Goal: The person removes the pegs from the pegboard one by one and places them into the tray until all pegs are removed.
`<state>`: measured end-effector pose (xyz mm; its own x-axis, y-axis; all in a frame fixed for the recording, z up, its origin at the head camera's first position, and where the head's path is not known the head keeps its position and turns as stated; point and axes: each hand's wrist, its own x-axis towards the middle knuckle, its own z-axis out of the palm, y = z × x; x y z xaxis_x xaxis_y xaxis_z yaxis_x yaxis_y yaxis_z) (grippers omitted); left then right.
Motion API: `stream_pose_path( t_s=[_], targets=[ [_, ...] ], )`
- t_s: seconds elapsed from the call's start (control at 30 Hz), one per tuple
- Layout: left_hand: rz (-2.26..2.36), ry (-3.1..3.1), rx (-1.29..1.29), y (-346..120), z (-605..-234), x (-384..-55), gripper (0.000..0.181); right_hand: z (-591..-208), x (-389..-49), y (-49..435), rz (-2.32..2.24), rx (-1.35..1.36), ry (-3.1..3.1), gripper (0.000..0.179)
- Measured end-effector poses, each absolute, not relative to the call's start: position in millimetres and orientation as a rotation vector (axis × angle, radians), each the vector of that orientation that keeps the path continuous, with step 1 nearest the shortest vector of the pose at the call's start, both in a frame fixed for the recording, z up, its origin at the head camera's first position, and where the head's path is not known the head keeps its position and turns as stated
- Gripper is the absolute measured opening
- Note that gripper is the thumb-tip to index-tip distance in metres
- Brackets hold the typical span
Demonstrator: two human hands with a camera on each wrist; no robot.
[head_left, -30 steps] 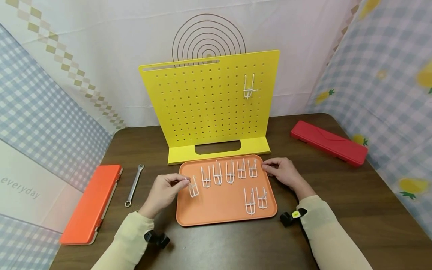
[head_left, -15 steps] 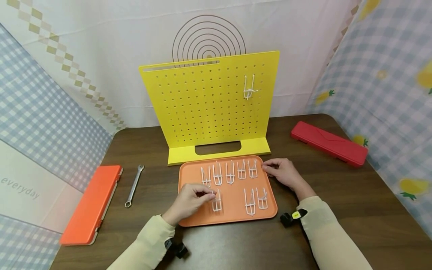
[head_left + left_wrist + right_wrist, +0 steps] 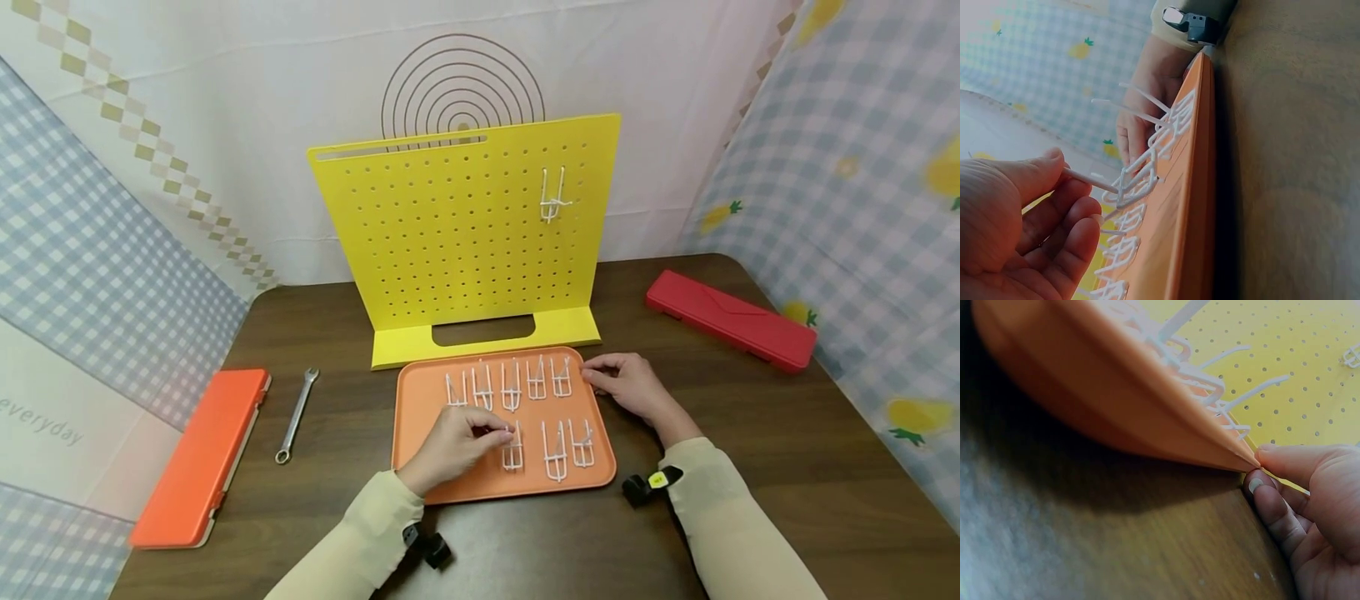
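Note:
My left hand (image 3: 456, 446) pinches one prong of a white wire pegboard hook (image 3: 513, 460) between thumb and forefinger, close over the front middle of the orange tray (image 3: 414, 425). In the left wrist view that hook (image 3: 1138, 187) slants down toward the tray floor, its prong running up to the thumb. Several similar hooks stand in a row along the tray's back; my left hand partly covers the leftmost. Two more hooks (image 3: 555, 458) lie at front right. Thumb and fingers of my right hand (image 3: 630, 385) pinch the tray's right rim, seen closely in the right wrist view.
Behind the tray a yellow pegboard (image 3: 465, 242) stands upright, with one white hook (image 3: 552, 204) mounted at its upper right. A wrench (image 3: 297, 417) and an orange case (image 3: 198, 458) lie at left. A red case (image 3: 731, 319) is at back right.
My left hand has carried the hook rightward from the tray's left edge to its front middle, near the two front hooks. The right hand stays on the rim.

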<state>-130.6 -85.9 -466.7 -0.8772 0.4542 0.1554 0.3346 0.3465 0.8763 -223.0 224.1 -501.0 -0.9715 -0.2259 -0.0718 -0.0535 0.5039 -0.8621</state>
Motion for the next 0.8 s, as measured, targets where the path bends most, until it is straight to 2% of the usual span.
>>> stream_pose_path(
  t_s=[0.8],
  targets=[
    [1.514,2.515,0.757,-69.7,-480.3,-132.4,0.01,-502.4,-221.8,223.8,-1.462,-0.215,2.559,0.03]
  ],
)
